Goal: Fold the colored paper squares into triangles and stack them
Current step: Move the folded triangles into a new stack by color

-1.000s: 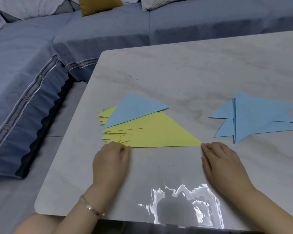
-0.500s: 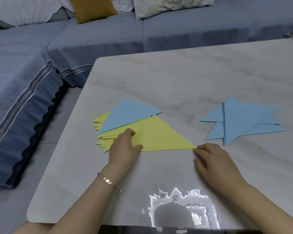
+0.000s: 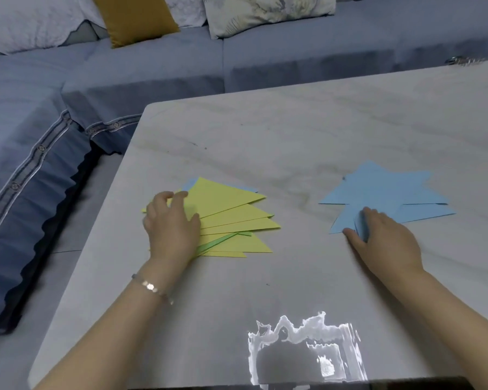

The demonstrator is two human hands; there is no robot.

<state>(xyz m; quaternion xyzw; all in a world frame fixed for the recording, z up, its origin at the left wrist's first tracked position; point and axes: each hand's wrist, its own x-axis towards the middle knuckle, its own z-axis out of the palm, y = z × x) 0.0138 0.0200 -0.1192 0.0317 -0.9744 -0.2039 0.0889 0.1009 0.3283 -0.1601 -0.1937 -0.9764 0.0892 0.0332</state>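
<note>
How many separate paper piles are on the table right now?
2. A mostly yellow pile lies under the left hand; a blue pile lies to its right, its near corner pinched by the right hand. Overlapping sheets may hide more.

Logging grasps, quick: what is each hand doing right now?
Left hand: open, resting on the yellow triangle stack.
Right hand: pinching the near edge of the blue paper pile.
</note>
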